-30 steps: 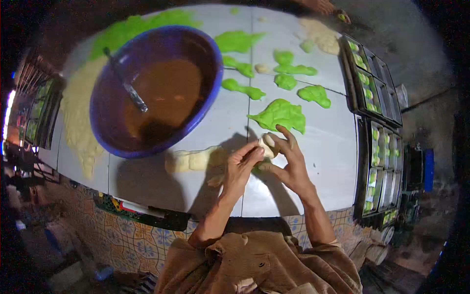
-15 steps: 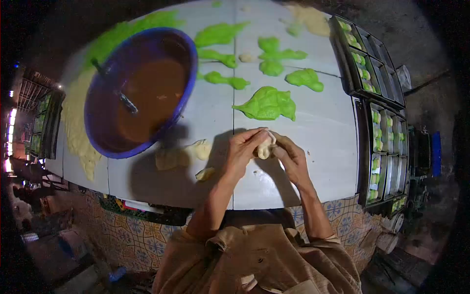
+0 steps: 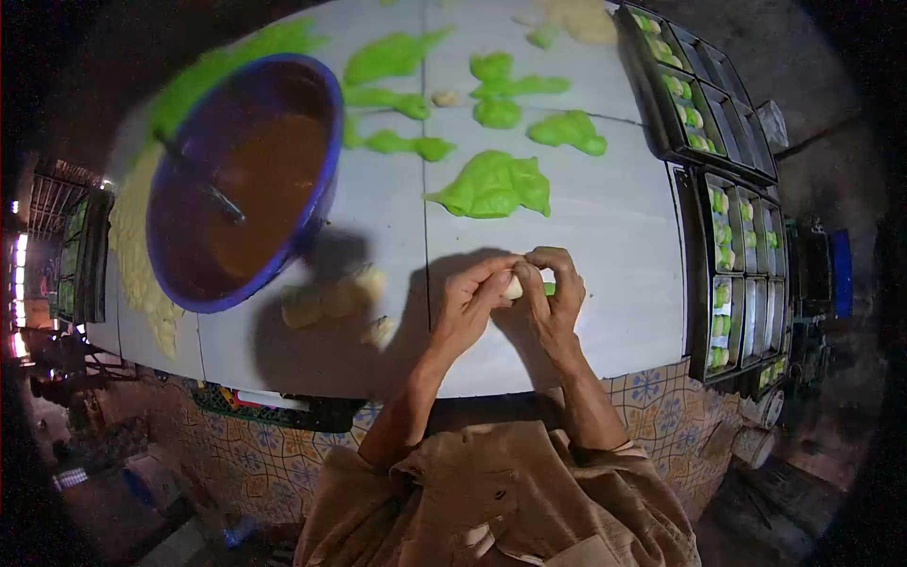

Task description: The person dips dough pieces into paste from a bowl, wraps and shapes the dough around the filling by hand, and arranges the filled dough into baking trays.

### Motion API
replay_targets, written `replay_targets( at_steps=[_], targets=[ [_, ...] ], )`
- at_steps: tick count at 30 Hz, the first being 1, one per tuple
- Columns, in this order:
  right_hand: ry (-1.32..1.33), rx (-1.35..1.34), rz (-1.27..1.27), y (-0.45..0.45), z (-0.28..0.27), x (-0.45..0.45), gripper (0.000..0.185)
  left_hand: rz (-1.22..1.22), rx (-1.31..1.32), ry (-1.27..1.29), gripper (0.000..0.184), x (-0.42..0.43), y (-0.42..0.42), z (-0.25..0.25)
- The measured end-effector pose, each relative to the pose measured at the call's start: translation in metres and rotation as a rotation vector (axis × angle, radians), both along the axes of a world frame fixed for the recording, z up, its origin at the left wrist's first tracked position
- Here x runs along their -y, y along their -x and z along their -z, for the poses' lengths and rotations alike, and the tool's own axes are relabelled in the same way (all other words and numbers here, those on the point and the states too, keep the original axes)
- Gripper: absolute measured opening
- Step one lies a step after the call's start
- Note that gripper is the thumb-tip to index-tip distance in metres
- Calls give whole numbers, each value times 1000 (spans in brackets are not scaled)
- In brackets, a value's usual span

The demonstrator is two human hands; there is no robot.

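Observation:
Between my two hands is a small ball of pale dough (image 3: 513,287). My left hand (image 3: 468,300) pinches it with closed fingers. My right hand (image 3: 556,298) is closed on its other side, thumb against the dough, with a bit of green (image 3: 550,288) showing at its fingers. Ahead of them lies a large green dough piece (image 3: 496,184) on the white table (image 3: 614,246). A pale dough roll (image 3: 331,298) rests left of my hands in shadow, with a small pale piece (image 3: 380,331) near it.
A purple basin (image 3: 331,161) of brown filling with a long utensil (image 3: 213,194) stands at the left. Several green dough pieces (image 3: 567,130) lie farther back. Black trays (image 3: 699,274) holding green-and-white pieces line the right edge. More pale dough (image 3: 146,255) spreads at the far left.
The view has shifted, so the table items sit farther left. My right hand's fingers, spread a second ago, have closed in on the pale dough, which now looks more covered by my fingers.

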State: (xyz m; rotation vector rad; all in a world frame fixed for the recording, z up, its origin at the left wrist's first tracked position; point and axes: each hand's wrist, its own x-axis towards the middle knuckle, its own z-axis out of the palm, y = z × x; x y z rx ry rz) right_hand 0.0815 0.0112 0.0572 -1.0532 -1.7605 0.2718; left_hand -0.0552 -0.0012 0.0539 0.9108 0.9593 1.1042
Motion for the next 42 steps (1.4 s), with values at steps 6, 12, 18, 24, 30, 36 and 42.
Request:
replay_targets(
  at_steps=[6,12,18,24,30,36,42],
  targets=[
    [95,103,46,-18,2,-4,42,81,-325,53,21,-4,-13,-3],
    [553,9,-219,-68,-7,11,34,1,-290,-56,26,-12,-32,7],
    [914,-295,-142,-82,-5,-7,25,-124,-272,51,55,-8,-27,1],
    [606,449,-81,-72,-4,-3,29,-283,-520,-36,37,39,46,45],
    [635,205,-283,26,-40,0,29,-573,-1024,-131,50,74,127,26],
    [151,460,-589,146,21,-13,51,-386,-1253,-342,93,67,166,18],
    [438,337,-693,161,39,-19,34,-290,-1246,-251,99,64,184,39]
  ],
)
